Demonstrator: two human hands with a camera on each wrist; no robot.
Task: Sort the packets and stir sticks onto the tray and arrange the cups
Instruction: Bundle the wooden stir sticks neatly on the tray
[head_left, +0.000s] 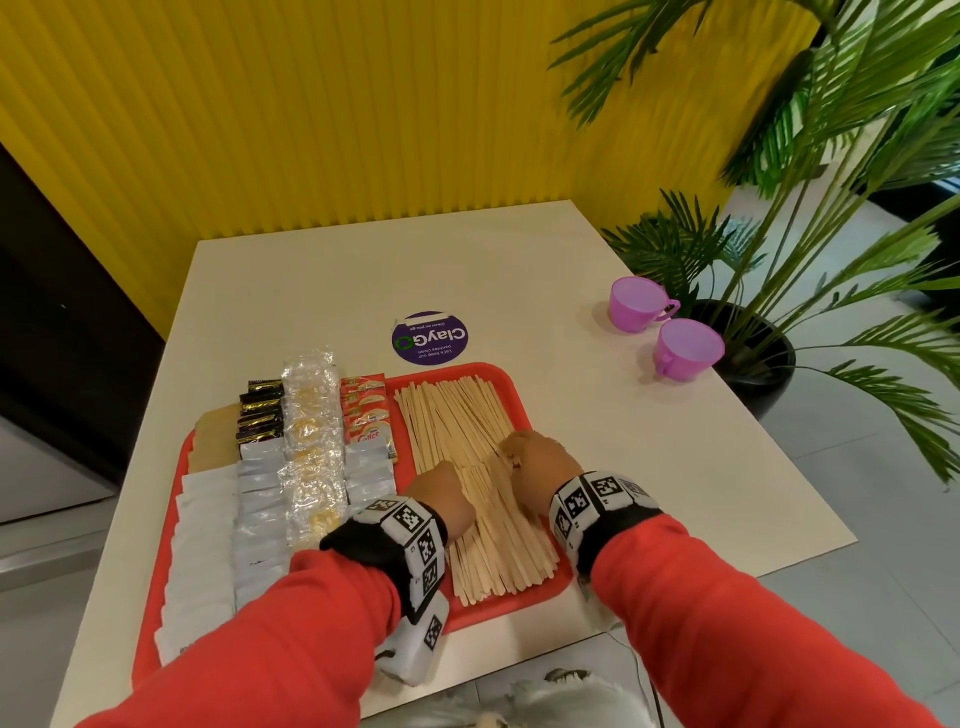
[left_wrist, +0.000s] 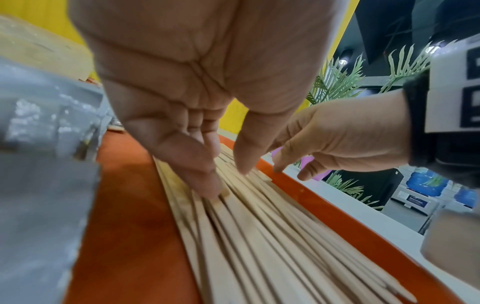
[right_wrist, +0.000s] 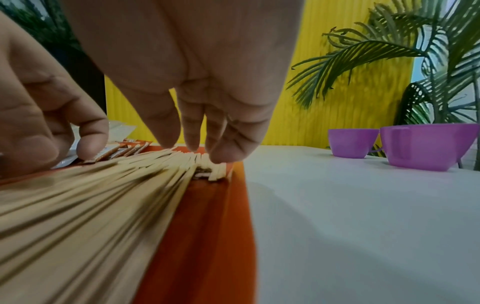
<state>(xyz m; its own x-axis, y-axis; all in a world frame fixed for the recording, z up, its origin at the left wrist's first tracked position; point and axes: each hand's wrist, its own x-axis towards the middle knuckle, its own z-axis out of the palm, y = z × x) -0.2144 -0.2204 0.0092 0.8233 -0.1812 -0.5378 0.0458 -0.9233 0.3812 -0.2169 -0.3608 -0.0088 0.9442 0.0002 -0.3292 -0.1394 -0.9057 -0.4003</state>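
Note:
A pile of wooden stir sticks (head_left: 457, 415) lies lengthwise in the right part of the red tray (head_left: 493, 608). My left hand (head_left: 441, 493) presses down on the pile's left side with straight fingers (left_wrist: 205, 174). My right hand (head_left: 535, 457) touches the sticks (right_wrist: 78, 205) near the tray's right rim (right_wrist: 207, 226) with straight fingertips (right_wrist: 223, 156). Neither hand holds anything. Rows of packets fill the tray's left part: white (head_left: 202, 530), silver (head_left: 260, 499), clear (head_left: 311, 441), black (head_left: 262, 415) and orange (head_left: 366, 410). Two purple cups (head_left: 636, 304) (head_left: 685, 348) stand upright on the table, right of the tray.
A round purple sticker (head_left: 430, 338) sits on the cream table (head_left: 623, 467) behind the tray. A potted palm (head_left: 753, 364) stands close past the table's right edge, near the cups. A yellow ribbed wall (head_left: 363, 130) backs the table.

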